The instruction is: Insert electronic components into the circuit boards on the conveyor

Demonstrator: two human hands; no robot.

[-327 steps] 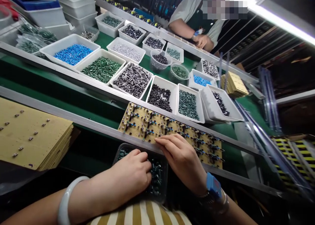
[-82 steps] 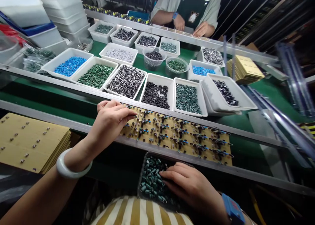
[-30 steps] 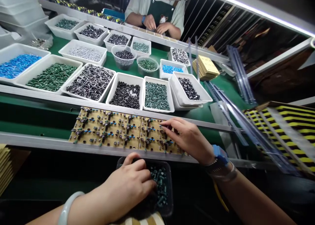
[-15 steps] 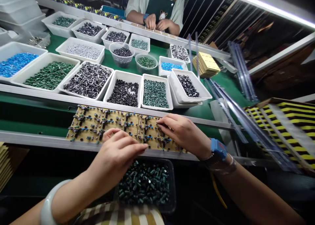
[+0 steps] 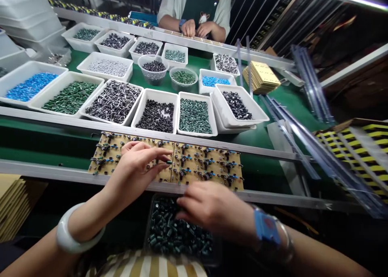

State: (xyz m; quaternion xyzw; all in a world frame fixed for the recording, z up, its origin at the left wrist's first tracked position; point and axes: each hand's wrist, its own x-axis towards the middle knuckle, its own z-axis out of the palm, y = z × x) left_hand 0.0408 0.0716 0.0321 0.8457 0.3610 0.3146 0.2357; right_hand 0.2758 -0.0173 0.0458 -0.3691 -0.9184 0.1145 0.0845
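Over the left circuit board (image 5: 113,145), my left hand (image 5: 135,165) pinches a small dark green capacitor (image 5: 169,162) between thumb and forefinger. My right hand (image 5: 214,208) is just above the black tub (image 5: 148,226), its fingers blurred by motion and partly hidden; whether they hold anything does not show. Loose green capacitors (image 5: 163,232) fill that tub below the table edge. A second circuit board (image 5: 221,163) lies against the first one on the right. Both carry rows of black, blue and green parts.
Behind the metal rail (image 5: 254,147) stand several white bins of parts, such as the green capacitor bin (image 5: 195,115) and a tilted bin (image 5: 257,115). Clear plastic strips (image 5: 298,137) and stacked boards (image 5: 262,77) are at right. Across the table sits a person (image 5: 195,20).
My right hand has moved from the right board down to the tub. My left hand has shifted up and left over the left board, and the capacitor in its fingers now shows.
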